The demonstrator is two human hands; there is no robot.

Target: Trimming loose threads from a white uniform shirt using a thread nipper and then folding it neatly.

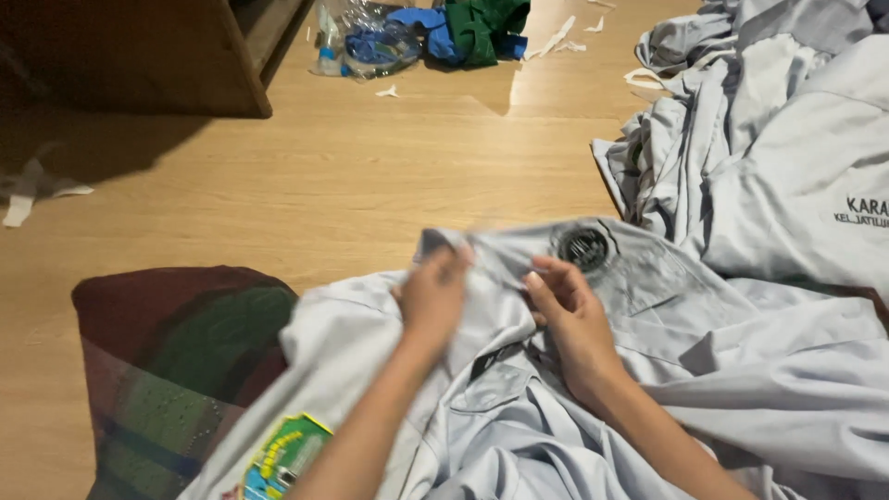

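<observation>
Down on the wooden floor (352,176), I've got a light grey uniform shirt (519,407) spread across my lap and over the boards in front of me. My left hand (433,298) is closed on a fold of the fabric near the collar area, thumb and fingers pinched together with cloth bunched between them. My right hand (569,319) sits just beside it, fingers curled down onto the same shirt, gripping the cloth right below a round dark badge (583,248) sewn on the chest. Both hands are close together, almost touching, with a ridge of fabric pulled up between them.

There's a colourful shield-shaped patch (282,458) in green, yellow and blue on the sleeve part that hangs down at the lower left. Under that side of the shirt is a dark red and green patterned cushion (171,361), partly covered by the cloth.

Off to my right there's a big heap of more grey shirts (769,148), all crumpled on top of each other, touching the one I'm holding. Further away near the top there's a clump of clear plastic bags (366,42) with blue and green cloth (472,28) next to it, beside a dark wooden cabinet (139,56). A few white scraps (28,199) are scattered on the floor.
</observation>
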